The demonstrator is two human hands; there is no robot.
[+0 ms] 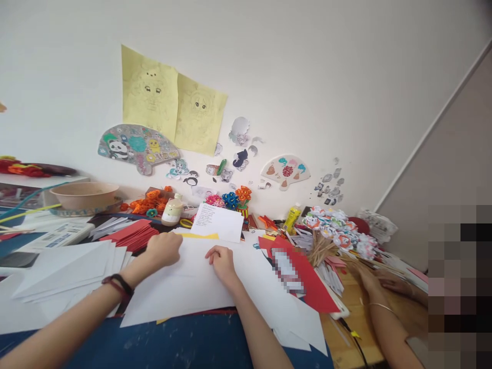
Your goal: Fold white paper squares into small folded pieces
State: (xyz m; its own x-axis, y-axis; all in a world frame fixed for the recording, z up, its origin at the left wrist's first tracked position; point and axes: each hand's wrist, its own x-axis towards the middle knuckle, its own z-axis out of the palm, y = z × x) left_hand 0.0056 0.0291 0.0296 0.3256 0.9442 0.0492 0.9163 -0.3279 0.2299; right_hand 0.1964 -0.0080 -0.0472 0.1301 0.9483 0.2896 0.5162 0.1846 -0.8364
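Centrally, a broad white sheet [175,289], smooth and largely blank, lies over the blue tabletop [192,341]. At its far side, the left hand [166,251] is fisted, contents indeterminable; the right hand [223,264] rests half-curled, grasping nothing visible. Left: white papers [73,269]. Far: a handwritten page [217,224].

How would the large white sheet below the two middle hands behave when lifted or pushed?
The white sheet would probably sag or fold, since it looks thin and broad. It should be light for its size, seeming to be paper. Pushed, it might slide, as it lies flat with no visible fastening.
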